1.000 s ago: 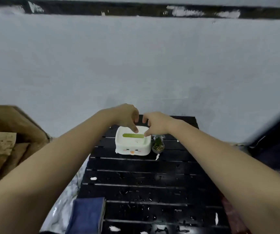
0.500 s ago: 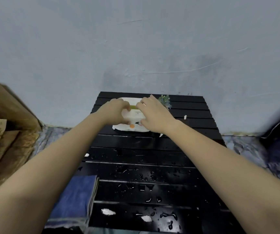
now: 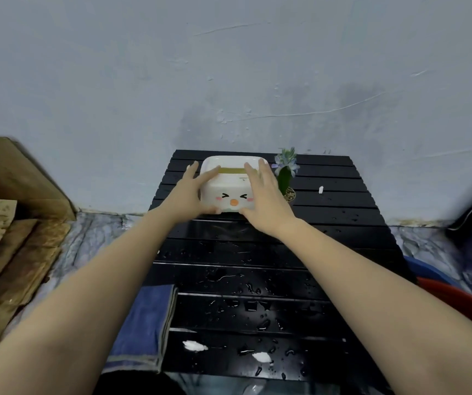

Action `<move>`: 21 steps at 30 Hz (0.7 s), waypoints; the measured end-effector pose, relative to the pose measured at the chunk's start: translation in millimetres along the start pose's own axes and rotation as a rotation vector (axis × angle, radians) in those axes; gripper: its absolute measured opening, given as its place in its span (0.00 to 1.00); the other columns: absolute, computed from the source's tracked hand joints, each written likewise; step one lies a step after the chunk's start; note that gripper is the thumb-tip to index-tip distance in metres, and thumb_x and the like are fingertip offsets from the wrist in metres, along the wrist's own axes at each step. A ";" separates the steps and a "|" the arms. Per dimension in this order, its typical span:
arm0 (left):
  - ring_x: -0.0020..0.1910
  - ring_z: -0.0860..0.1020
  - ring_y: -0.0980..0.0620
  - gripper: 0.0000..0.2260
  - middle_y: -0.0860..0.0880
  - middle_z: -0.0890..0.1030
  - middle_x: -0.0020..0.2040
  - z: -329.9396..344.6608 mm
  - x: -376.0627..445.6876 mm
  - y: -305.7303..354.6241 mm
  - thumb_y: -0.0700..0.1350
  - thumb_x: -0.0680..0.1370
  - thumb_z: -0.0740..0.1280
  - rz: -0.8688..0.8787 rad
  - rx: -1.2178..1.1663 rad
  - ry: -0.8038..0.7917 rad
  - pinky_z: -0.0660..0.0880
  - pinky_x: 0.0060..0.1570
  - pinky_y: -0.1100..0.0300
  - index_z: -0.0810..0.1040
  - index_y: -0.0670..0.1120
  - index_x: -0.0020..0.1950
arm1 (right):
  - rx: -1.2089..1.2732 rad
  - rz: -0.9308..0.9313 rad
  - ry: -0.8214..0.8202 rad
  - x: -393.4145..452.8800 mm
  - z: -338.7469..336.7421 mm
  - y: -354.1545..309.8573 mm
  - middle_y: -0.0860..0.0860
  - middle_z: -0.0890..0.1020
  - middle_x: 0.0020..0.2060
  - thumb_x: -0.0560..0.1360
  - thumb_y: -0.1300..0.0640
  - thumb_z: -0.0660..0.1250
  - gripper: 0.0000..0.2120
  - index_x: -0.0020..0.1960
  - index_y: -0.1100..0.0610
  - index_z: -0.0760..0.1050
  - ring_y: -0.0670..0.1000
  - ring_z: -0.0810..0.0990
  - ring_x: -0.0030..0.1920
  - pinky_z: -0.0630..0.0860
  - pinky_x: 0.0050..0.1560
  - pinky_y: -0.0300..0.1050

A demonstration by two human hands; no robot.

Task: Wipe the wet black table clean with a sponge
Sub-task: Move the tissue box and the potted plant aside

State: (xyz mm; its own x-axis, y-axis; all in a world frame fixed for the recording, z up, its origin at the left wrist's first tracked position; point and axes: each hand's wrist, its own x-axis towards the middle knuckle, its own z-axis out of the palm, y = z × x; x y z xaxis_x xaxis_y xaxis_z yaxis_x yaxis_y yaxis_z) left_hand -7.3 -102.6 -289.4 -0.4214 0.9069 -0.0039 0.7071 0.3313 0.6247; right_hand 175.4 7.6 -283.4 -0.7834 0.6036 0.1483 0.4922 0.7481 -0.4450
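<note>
Two hands frame the white box (image 3: 230, 185) in the head view, the only view supplied. We record the left hand (image 3: 189, 195) flat against its left wall with fingers spread, and the right hand (image 3: 260, 199) likewise spread over its right wall and top edge. Half a second ago both hands sat bunched over the box top; a second ago the fingertips were pinching at the green slot. They have since opened and slid to the flanks, which we read as preparation to lift or shift the box off the worktop (image 3: 343, 223). A yellow-green strip (image 3: 230, 170) shows in the slot; whether it is the sponge, we cannot tell. No sponge is otherwise in view.

The black slatted worktop remains wet: droplets (image 3: 257, 309) lie across the near slats, with white scraps (image 3: 195, 345) near the front edge. A small potted plant (image 3: 285, 175) stands just beside the right hand and risks being knocked. A blue cloth (image 3: 143, 323) lies at the near left. Wiping is not begun.
</note>
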 end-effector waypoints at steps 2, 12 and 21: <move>0.79 0.44 0.50 0.43 0.44 0.47 0.80 7.4 -2.1 -9.3 0.51 0.65 0.80 0.016 -0.059 0.021 0.56 0.75 0.49 0.61 0.66 0.73 | 0.056 0.039 0.017 -1.1 5.2 3.9 0.55 0.41 0.80 0.75 0.57 0.70 0.43 0.80 0.50 0.46 0.55 0.43 0.79 0.56 0.76 0.53; 0.49 0.80 0.44 0.34 0.54 0.81 0.56 14.5 -10.0 -23.6 0.46 0.68 0.78 -0.014 -0.265 0.143 0.78 0.55 0.50 0.69 0.71 0.66 | 0.440 0.233 0.111 3.7 25.5 6.2 0.51 0.50 0.80 0.73 0.57 0.74 0.45 0.80 0.48 0.50 0.49 0.49 0.79 0.53 0.76 0.48; 0.50 0.80 0.42 0.34 0.48 0.83 0.54 14.1 -1.6 -28.7 0.45 0.66 0.79 -0.012 -0.301 0.169 0.79 0.55 0.49 0.72 0.70 0.64 | 0.620 0.266 0.225 6.5 38.8 18.1 0.46 0.73 0.68 0.70 0.57 0.77 0.38 0.74 0.45 0.63 0.48 0.71 0.67 0.71 0.69 0.52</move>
State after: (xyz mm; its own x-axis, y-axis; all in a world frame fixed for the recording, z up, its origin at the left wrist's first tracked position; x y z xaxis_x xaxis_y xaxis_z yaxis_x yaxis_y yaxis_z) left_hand -18.9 -109.8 -318.4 -0.5346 0.8391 0.1007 0.5130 0.2275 0.8277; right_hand 164.5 14.3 -324.7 -0.5363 0.8363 0.1142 0.2966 0.3134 -0.9021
